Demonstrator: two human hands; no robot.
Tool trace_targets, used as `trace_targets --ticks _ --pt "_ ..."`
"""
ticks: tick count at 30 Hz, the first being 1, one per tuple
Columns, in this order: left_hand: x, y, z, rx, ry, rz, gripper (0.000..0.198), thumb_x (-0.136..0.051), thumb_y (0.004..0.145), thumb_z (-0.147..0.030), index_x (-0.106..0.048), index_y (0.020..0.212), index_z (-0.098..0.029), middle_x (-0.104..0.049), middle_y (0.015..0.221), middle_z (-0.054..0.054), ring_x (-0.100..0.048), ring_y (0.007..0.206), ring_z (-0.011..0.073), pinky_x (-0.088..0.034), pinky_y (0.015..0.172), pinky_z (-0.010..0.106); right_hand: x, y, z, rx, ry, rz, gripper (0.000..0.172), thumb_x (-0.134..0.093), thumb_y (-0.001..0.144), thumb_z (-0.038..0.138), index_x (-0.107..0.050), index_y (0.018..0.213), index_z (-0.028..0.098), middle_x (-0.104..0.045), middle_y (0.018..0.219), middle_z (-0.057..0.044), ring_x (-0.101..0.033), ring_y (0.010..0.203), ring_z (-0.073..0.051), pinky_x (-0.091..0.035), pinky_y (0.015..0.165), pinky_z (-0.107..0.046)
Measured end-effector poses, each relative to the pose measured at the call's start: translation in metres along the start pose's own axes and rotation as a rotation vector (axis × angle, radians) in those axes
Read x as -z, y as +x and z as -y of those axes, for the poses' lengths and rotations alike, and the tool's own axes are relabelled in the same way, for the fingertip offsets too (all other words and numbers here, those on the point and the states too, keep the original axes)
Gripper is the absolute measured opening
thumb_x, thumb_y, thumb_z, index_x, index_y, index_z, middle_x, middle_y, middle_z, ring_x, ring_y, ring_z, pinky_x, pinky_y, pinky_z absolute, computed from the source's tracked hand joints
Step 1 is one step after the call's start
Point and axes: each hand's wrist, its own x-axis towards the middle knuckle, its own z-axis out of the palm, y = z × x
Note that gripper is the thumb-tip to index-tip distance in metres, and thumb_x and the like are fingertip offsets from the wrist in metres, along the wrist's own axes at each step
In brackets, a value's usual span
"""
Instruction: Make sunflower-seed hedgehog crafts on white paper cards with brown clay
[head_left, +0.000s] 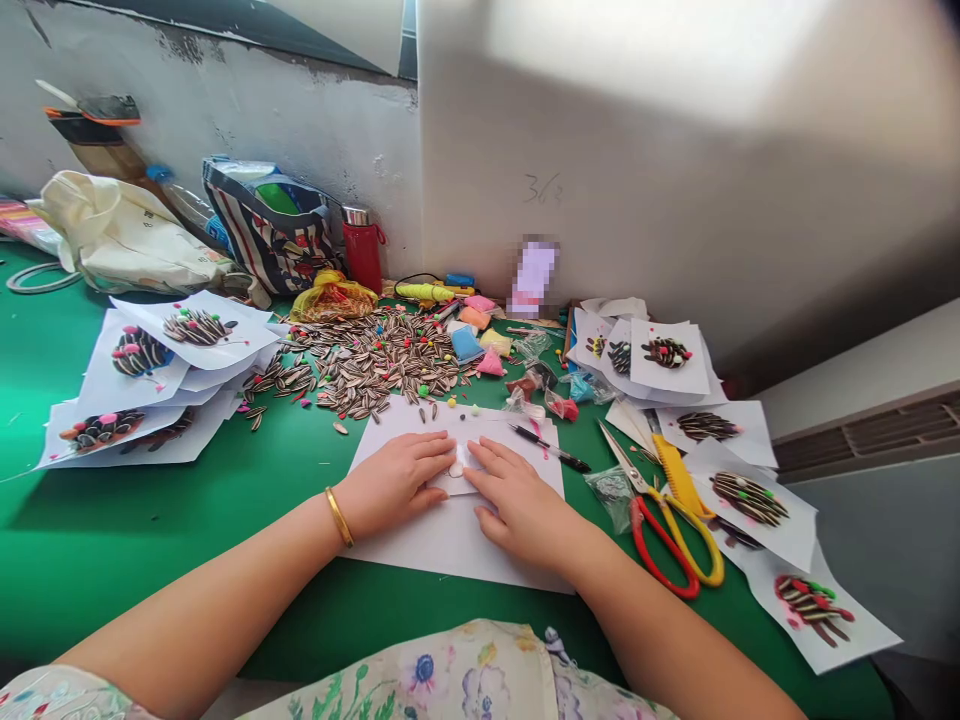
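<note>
White, flat little paper piece (460, 487) has its near edge crosswise, long axis kinda hidden; left hand (401, 480) and right hand (519, 500) lie over it, both flattened, unclenched.

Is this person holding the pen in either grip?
No, the pen lies partly on the white paper, apart from the left grip and right grip.

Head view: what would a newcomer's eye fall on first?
Probably the heap of striped seeds on the green table, just beyond the white paper. Then the red-and-yellow-handled scissors, right of the paper, and the seed-covered pictures, piled at the left and along the right edge.
</note>
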Motion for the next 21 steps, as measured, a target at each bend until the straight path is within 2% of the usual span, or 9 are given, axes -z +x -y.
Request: trace_targets --ticks 4,9,15,21 --pt "-0.001 -0.003 -0.003 -0.046 0.013 -0.039 0.047 -0.062 0.091 -0.031 -0.057 0.136 -0.020 -0.056 0.141 0.016 -0.051 0.132 0.0306 -0.046 0.107 0.050 -0.002 0.001 -0.007 -0.010 0.022 -0.056 0.054 -0.050 0.085 0.013 -0.053 0.139 0.009 -0.037 0.156 -0.018 -0.028 0.147 -0.029 -0.031 0.119 -0.051" --pt "0.000 -0.004 -0.011 -0.060 0.098 -0.013 0.036 -0.061 0.092 -0.036 -0.063 0.127 -0.030 -0.056 0.136 0.012 -0.055 0.122 0.0307 -0.047 0.103 0.050 -0.008 0.002 -0.013 -0.005 0.007 -0.096 0.057 -0.047 0.083 0.007 -0.053 0.140 0.014 -0.042 0.153 -0.016 -0.033 0.144 -0.029 -0.034 0.117 -0.051" --pt "-0.001 -0.004 -0.014 -0.067 0.159 -0.036 0.039 -0.063 0.090 -0.033 -0.061 0.128 -0.029 -0.056 0.132 0.013 -0.055 0.119 0.0305 -0.049 0.099 0.048 -0.014 0.004 -0.015 -0.026 -0.002 -0.121 0.063 -0.048 0.081 0.004 -0.052 0.142 0.022 -0.045 0.151 -0.012 -0.036 0.142 -0.028 -0.035 0.114 -0.054" --pt "-0.004 -0.004 -0.018 -0.058 0.203 -0.027 0.037 -0.061 0.091 -0.031 -0.061 0.127 -0.023 -0.058 0.130 0.015 -0.055 0.122 0.0315 -0.050 0.100 0.048 -0.015 0.004 -0.015 -0.033 -0.021 -0.105 0.064 -0.048 0.081 0.005 -0.051 0.142 0.022 -0.044 0.151 -0.012 -0.034 0.142 -0.029 -0.033 0.115 -0.054"
